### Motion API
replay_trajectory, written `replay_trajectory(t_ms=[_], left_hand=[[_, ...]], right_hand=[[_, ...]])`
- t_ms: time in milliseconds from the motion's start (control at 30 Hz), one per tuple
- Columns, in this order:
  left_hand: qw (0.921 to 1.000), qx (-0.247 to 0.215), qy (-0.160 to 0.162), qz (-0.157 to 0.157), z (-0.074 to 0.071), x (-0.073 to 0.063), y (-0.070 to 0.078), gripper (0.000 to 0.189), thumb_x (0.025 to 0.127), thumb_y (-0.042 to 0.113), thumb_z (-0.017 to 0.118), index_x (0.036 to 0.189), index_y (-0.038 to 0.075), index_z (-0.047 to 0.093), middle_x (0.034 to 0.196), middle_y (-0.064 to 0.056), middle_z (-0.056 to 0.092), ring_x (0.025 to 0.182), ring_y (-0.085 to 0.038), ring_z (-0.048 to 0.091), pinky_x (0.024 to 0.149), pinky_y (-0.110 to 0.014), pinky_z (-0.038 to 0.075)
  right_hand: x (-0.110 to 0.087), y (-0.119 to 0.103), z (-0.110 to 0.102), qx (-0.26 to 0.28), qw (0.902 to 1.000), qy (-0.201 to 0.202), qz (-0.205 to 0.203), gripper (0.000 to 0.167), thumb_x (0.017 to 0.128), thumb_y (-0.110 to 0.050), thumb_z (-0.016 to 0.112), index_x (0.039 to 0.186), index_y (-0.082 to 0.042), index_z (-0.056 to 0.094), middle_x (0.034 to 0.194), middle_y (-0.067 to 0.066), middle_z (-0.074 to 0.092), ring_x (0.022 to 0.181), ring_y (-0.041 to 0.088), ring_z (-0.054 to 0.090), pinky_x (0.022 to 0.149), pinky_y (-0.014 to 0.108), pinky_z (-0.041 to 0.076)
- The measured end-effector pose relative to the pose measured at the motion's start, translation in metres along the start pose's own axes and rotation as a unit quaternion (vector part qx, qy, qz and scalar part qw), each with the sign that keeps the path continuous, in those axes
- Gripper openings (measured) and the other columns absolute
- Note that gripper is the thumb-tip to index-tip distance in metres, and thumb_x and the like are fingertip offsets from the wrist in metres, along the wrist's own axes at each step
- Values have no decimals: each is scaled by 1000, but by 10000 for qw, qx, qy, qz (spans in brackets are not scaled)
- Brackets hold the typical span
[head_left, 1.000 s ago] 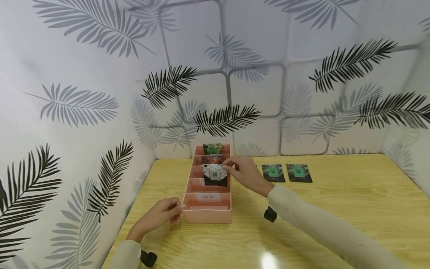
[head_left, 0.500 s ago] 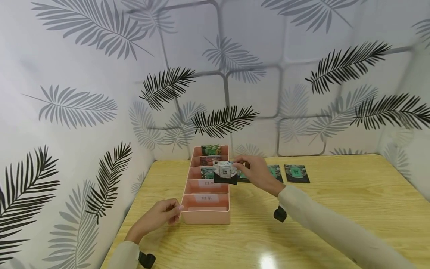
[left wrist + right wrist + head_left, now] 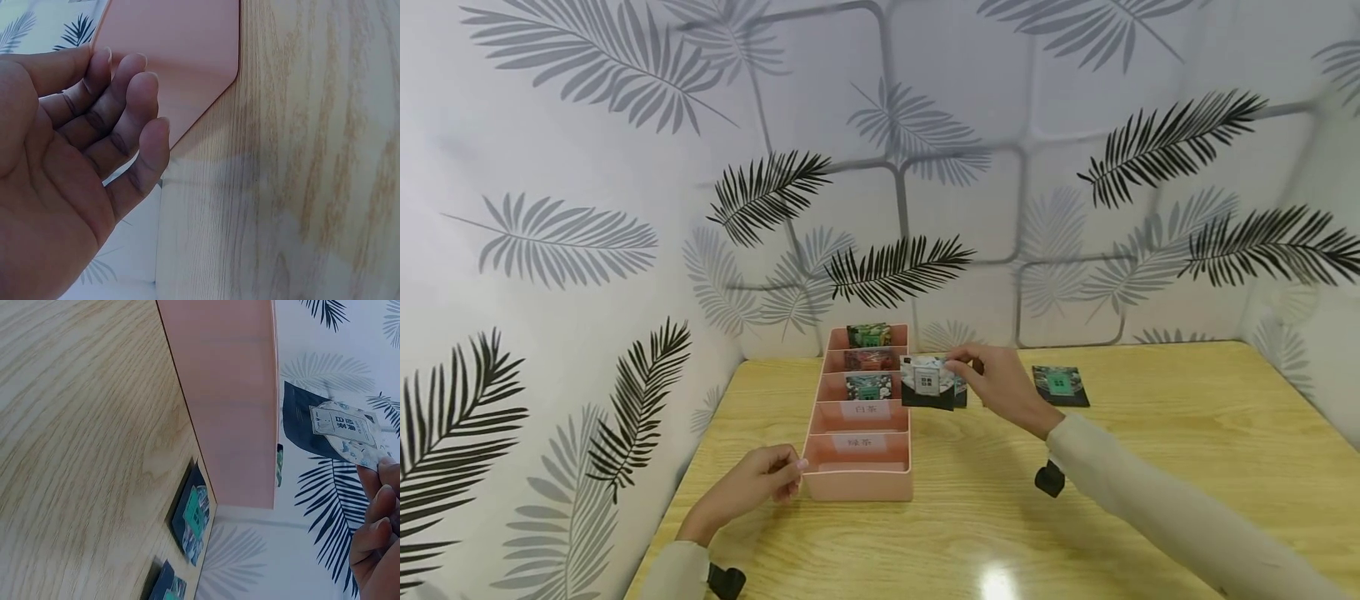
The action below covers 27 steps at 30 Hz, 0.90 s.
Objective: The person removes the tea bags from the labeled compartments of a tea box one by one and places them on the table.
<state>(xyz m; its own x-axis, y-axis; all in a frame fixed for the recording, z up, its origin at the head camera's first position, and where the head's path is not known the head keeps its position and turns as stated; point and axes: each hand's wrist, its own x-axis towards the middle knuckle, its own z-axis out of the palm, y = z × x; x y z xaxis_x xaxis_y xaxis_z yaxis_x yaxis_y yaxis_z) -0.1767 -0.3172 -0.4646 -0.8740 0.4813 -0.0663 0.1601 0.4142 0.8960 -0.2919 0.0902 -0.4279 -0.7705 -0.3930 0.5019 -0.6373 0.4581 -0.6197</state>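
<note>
pale leaf-printed walls stood behind a yellow wood-grain counter. leftmost, the left hand pinched the near left corner of a long pink divided box, its three far compartments holding colourful flat sachets. beside its right rim, in the air, hung a thin black-and-white packet, the right hand's grip pinching its upper right corner. it looked light, slick and bendable, probably best taken by an edge. farther right, a black packet with a green label lay flat.

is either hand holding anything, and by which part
Right hand: white-topped packet, by its upper right corner. Left hand: the pink box, by its near left corner.
</note>
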Motion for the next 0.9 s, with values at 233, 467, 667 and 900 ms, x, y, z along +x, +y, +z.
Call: replay_trajectory(t_ms=[233,467,667,900], left_hand=[[10000,-11,1,-32,1,-2,1,37,111,28,51,94,-3,58,89,-33,61,68,-36,53,65,-41,53],[10000,20,-29,-44,2,-2,0,37,111,30,51,93,-1,59,89,-34,61,68,-33,56,65,-41,54],[10000,6,-42,-64,2,-1,-2,37,111,32,50,94,0,59,91,-36,61,73,-48,53,66,-44,54],[9999,-51,-49,-113,0,1,-2,38,110,33,52,96,-1,60,92,-31,64,77,-56,53,68,-46,56]], right_hand=[[-9,11,-11,-255,9996,113,29,13,102,-23,67,110,-17,76,67,-11,57,49,12,38,54,31,36],[-23,23,-23,-258,9991,114,321,13,102,-21,68,112,-15,74,75,-8,64,50,13,39,53,30,36],[-30,33,-37,-541,9976,179,399,14,103,-23,67,112,-15,74,78,-6,66,52,11,43,53,30,37],[-38,46,-54,-699,9962,411,316,15,102,-21,67,111,-12,75,74,-3,67,48,10,42,51,29,37]])
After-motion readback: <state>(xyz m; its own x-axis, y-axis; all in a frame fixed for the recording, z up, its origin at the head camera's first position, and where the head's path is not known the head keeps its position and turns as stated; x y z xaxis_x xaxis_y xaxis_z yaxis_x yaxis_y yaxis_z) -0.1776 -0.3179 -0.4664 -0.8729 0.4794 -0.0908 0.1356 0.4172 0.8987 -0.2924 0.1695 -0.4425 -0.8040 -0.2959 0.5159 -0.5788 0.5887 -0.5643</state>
